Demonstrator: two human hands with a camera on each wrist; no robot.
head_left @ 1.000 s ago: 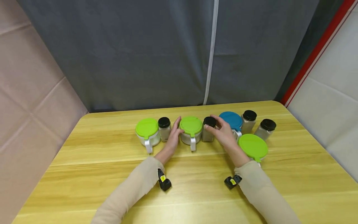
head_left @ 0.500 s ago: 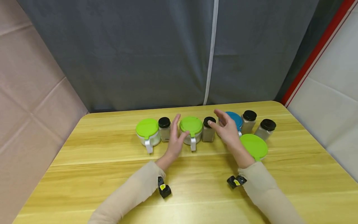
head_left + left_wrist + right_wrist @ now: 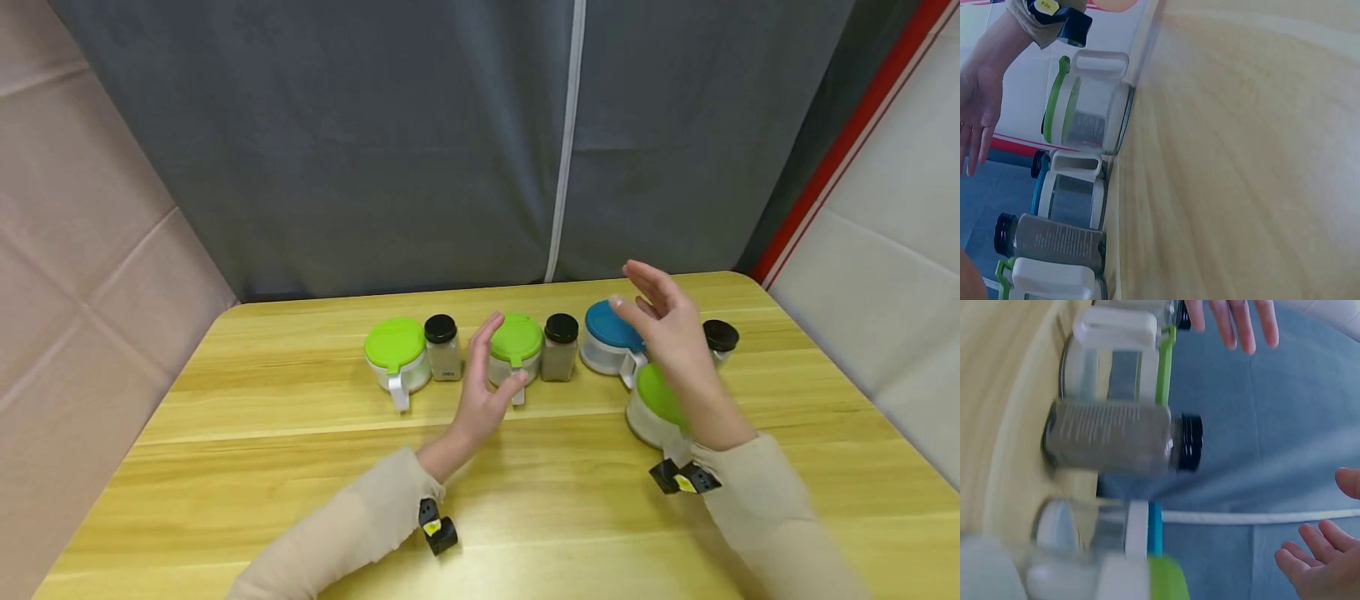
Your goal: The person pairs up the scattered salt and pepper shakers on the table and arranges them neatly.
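My left hand (image 3: 482, 404) hovers with fingers spread in front of a white-handled jar with a green lid (image 3: 517, 336), partly covering it. My right hand (image 3: 673, 337) is raised at the right, holding nothing. It hangs above another green-lidded jar (image 3: 652, 421), beside a blue-lidded jar (image 3: 611, 354). Between the blue-lidded and middle green-lidded jars stands a clear spice bottle with a black cap (image 3: 558, 354); its printed side shows in the right wrist view. My right hand hides most of the jars' far-right group. In the left wrist view, the right hand (image 3: 982, 106) is away from every jar.
To the left, a green-lidded jar (image 3: 396, 346) and a black-capped bottle (image 3: 444, 354) stand side by side. Another black-capped bottle (image 3: 722, 336) shows behind my right wrist. The wooden table (image 3: 225, 467) ends at a grey curtain (image 3: 360, 167).
My right hand has let go of the middle black-capped bottle and moved right and up. The left hand has come off the middle green-lidded jar and drawn slightly back. The jars stay in place.
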